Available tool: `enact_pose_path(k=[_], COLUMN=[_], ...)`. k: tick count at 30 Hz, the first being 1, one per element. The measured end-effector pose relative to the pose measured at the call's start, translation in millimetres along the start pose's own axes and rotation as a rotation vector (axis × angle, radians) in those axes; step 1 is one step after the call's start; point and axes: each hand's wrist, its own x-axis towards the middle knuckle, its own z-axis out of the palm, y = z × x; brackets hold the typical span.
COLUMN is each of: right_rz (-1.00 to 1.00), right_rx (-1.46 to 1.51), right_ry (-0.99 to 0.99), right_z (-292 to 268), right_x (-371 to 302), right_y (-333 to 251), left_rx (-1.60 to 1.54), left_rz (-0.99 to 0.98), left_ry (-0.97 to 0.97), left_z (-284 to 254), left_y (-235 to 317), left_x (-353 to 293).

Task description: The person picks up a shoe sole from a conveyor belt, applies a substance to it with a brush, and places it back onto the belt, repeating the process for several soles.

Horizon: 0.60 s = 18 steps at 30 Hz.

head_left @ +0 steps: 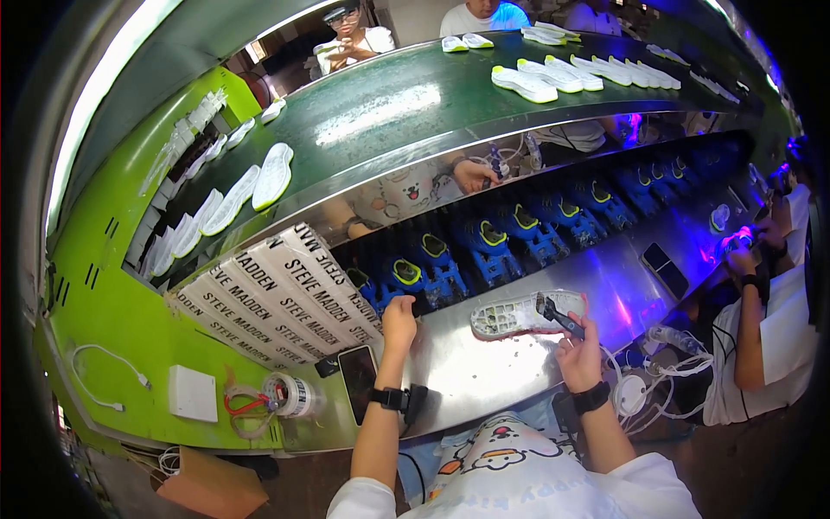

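Observation:
On the metal worktop lies a pale shoe sole [506,319], its gridded hollow side facing up. My right hand [578,353] is closed round the dark handle of a small brush [560,317], whose head is over the sole's right half. To the left, my left hand [399,322] is held up beside the row of blue shoe holders, apart from the sole. Its fingers are curled in, and whatever they may hold is hidden. The nearest blue holder [406,272] has a yellow-green rim and stands just beyond that hand.
Behind the holders runs a green conveyor belt [328,164] carrying several white soles [274,176]. A printed white box [285,294] stands left. Phones [358,381], a cup of tools [294,396] and white cables [635,394] lie around. Co-workers sit at right [761,329] and across the belt.

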Motion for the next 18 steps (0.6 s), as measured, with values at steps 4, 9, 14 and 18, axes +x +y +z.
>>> enact_pose_path(k=[4,9,14,18], right_rz=[-0.144,-0.254,-0.229,-0.297], right_rx=[-0.174,-0.277,-0.269,-0.299], right_ry=[0.017,0.018,-0.012,0.039], right_z=[11.7,20.7,22.6,29.5], right_x=[-14.2,-15.1,-17.1,-24.6], right_y=[-9.1,-10.5,-5.8,-6.0], left_rx=[-1.424,-1.681,-1.503,-1.445], left_rz=[-0.414,-0.399,-0.412,-0.497], left_ry=[-0.134,-0.402,-0.391,-0.372], left_z=[-10.5,-11.0,2.7,17.4], left_y=[77.5,99.4,100.1,105.4], left_x=[-32.2,-62.2,-87.1,-113.2])
